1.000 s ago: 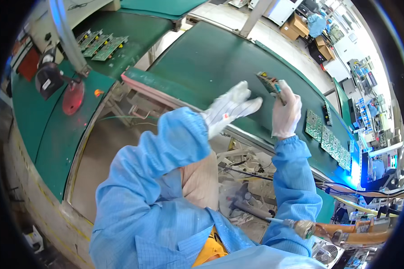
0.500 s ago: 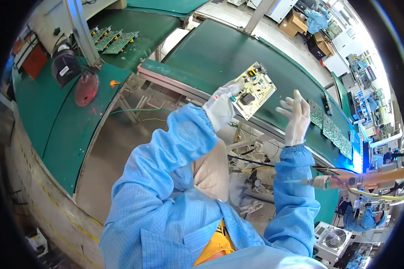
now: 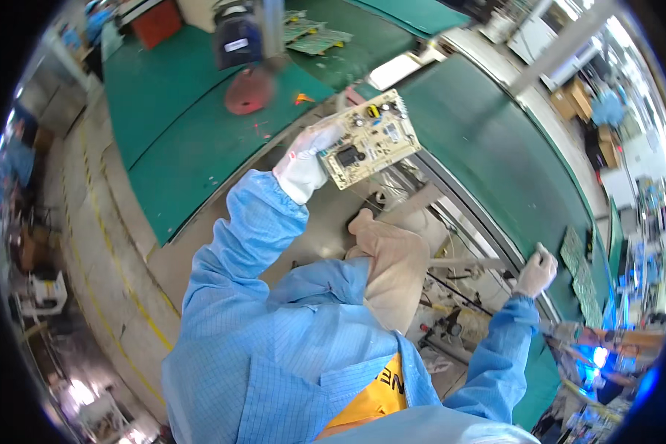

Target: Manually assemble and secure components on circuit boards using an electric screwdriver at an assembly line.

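Note:
My gloved left hand (image 3: 308, 159) grips a cream-coloured circuit board (image 3: 374, 140) by its left edge, thumb and fingers pinching it. The board is held up and tilted above the gap between two green surfaces, its component side facing me. A dark square part, a yellow part and several small cylinders stand on it. My gloved right hand (image 3: 536, 274) is off to the right over the near edge of the green conveyor (image 3: 488, 140). Its fingers are curled in, with nothing visible in them. Close beside it lie green circuit boards (image 3: 582, 277) in a row on the belt.
A black device (image 3: 237, 41) stands at the far left above a red-lit round patch (image 3: 249, 90) on the green bench (image 3: 192, 140). A small orange item (image 3: 303, 98) lies near its edge. More boards (image 3: 318, 41) rest behind a metal post (image 3: 269, 29).
My view has turned toward the left. My left hand has carried the circuit board leftward, toward the bench. My right hand has moved away rightward, its spread fingers now curled in.

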Available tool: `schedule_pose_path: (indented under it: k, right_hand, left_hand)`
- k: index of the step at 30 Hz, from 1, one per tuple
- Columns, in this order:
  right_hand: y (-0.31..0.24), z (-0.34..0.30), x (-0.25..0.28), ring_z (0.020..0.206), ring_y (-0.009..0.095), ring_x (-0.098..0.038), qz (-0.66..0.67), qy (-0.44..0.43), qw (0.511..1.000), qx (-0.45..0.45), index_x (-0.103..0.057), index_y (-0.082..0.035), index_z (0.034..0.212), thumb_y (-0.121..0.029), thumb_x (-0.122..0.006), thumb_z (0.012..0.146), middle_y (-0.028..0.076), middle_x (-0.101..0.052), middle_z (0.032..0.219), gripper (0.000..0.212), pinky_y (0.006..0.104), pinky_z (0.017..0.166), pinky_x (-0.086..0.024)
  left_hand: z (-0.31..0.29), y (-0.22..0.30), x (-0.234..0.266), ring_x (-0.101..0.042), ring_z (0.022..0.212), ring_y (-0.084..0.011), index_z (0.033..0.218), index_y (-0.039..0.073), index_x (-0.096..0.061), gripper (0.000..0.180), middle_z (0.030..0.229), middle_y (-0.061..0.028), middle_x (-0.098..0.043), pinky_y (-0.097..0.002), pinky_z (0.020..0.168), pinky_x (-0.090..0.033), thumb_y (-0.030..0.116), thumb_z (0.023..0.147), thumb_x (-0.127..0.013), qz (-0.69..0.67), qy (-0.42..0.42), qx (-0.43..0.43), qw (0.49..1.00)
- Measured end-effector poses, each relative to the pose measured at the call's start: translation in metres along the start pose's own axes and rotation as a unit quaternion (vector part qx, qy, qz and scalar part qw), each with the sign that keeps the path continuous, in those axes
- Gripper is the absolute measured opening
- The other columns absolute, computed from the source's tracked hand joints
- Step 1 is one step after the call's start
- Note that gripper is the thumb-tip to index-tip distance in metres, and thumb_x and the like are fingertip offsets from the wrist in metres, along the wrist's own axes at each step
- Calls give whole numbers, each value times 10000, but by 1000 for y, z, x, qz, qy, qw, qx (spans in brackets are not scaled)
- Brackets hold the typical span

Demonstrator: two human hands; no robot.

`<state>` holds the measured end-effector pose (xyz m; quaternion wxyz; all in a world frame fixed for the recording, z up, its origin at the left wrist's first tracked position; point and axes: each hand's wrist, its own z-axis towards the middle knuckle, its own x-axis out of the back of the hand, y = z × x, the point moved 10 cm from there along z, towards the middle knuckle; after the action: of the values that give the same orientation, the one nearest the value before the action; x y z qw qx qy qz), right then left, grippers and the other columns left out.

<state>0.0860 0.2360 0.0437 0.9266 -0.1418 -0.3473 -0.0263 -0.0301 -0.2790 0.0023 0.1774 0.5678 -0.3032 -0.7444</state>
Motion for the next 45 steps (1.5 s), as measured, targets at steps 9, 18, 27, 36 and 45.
schedule_pose_path:
  k: [9,18,27,36,45]
  right_hand:
    - [1,-5,5,921,259,-598,-63,-19,998,9,-707,-48,932,-93,-592,839,97,-664,947,154,363,844,-459]
    - [2,-7,5,939,246,-598,-75,-22,997,2,-714,-65,944,-103,-601,841,87,-669,967,158,362,862,-457]
    - [3,-7,0,1022,242,-569,-84,-68,993,-37,-703,-73,1027,-130,-543,861,84,-655,1034,238,359,933,-417]
    - [5,-6,4,985,263,-578,-63,-29,997,-18,-698,-53,983,-116,-555,854,101,-651,999,203,377,903,-432]
    - [5,-12,9,941,266,-589,-47,-3,999,-5,-686,-85,937,-105,-578,856,97,-649,971,136,377,854,-448]
  left_hand:
    - [-77,131,54,-522,1197,-213,1318,-68,-450,517,1311,-152,-530,-333,1038,-398,320,979,-485,187,94,-161,965]
    - [-104,156,126,-460,1266,-229,1331,-93,-416,581,1355,-180,-489,-332,1093,-327,376,989,-446,235,179,-131,946]
    - [-108,160,104,-535,1180,-209,1287,-75,-481,524,1286,-158,-550,-310,1031,-404,336,964,-519,194,199,-122,953]
    - [-67,117,87,-615,1064,-273,1260,-33,-507,493,1204,-167,-599,-418,942,-499,302,912,-605,-15,190,-27,981]
    - [74,87,20,-615,1009,-161,1264,-18,-542,470,1164,-90,-633,-264,904,-471,205,872,-676,192,111,-107,969]
